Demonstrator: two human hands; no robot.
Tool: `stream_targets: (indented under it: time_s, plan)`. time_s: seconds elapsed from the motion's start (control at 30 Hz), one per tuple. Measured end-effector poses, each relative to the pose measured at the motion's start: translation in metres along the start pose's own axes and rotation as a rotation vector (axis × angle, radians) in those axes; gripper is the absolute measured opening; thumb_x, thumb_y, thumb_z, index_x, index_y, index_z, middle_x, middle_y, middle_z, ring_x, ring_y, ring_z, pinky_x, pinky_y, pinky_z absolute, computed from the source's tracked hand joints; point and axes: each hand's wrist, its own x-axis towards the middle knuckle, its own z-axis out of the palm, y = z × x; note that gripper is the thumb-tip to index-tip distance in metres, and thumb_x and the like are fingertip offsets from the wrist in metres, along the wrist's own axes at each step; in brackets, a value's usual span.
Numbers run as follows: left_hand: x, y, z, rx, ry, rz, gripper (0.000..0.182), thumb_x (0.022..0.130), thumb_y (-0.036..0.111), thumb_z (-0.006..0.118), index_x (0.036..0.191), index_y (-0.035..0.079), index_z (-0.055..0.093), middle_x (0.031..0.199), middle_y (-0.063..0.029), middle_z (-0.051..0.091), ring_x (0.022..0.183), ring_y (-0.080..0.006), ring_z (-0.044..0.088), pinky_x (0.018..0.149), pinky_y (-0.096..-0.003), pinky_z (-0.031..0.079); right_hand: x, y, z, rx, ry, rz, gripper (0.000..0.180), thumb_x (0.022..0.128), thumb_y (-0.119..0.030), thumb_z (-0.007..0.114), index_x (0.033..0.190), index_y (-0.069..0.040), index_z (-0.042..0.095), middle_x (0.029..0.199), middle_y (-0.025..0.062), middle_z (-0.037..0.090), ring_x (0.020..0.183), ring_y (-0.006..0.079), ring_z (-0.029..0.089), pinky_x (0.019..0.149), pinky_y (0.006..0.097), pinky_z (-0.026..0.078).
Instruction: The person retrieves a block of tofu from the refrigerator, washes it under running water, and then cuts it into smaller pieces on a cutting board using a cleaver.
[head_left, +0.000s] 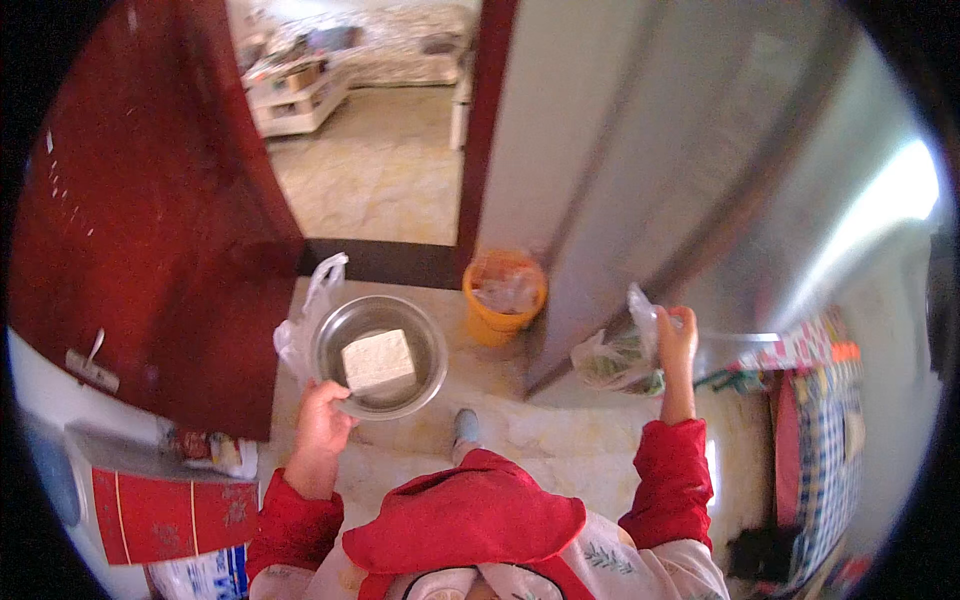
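My left hand (324, 416) grips the lower left rim of a round stainless steel bowl (433, 375), thumb over the edge. Inside the bowl lies a white block that looks like tofu (379, 360). A white plastic bag (296, 349) shows at the bowl's left side; whether my left fingers hold it too is hidden. From my right hand (676, 330), closed around its gathered top, hangs a thin clear plastic bag (619, 356) with green vegetables in it. This bag is beside the lower part of a grey metallic refrigerator (675, 187).
An orange bucket (501, 315) lined with plastic stands by the door frame (480, 150). At left is an open dark red door (150, 225), with a red box (180, 517) below it. Checked cloth (829, 442) covers something at right. Beyond the doorway stands a low white table (300, 109).
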Motion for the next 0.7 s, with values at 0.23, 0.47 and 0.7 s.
stream_targets:
  time_s: [0.23,0.47,0.7]
  plan:
    - [0.065,0.006,-0.012,-0.070,0.046,0.181,0.044,0.067,0.006,0.056,0.112,0.005,0.052,0.097,-0.0078,0.061,0.084,-0.0225,0.061,0.063,-0.0381,0.052,-0.042,0.000,0.045,-0.047,0.240,0.132,0.031,0.085,-0.022,0.063,0.101,-0.001,0.048,0.091,0.0100,0.051,0.085,0.0211,0.050,0.077,0.0367,0.043]
    - [0.173,0.083,0.014,-0.040,0.138,0.141,0.058,0.066,0.002,0.053,0.124,0.005,0.044,0.106,-0.0105,0.058,0.091,-0.0272,0.059,0.070,-0.0451,0.053,-0.050,-0.106,0.208,-0.140,-0.679,0.224,0.025,0.082,-0.023,0.065,0.095,-0.002,0.060,0.087,0.0116,0.064,0.076,0.0223,0.059,0.070,0.0340,0.047]
    - [0.314,0.166,0.047,-0.036,0.138,0.110,0.057,0.065,0.005,0.052,0.121,0.005,0.046,0.108,-0.0110,0.057,0.095,-0.0261,0.058,0.074,-0.0432,0.053,0.023,-0.186,0.448,0.296,-0.809,-0.304,0.021,0.085,-0.027,0.059,0.095,-0.008,0.062,0.082,0.0184,0.063,0.075,0.0339,0.060,0.068,0.0417,0.047]
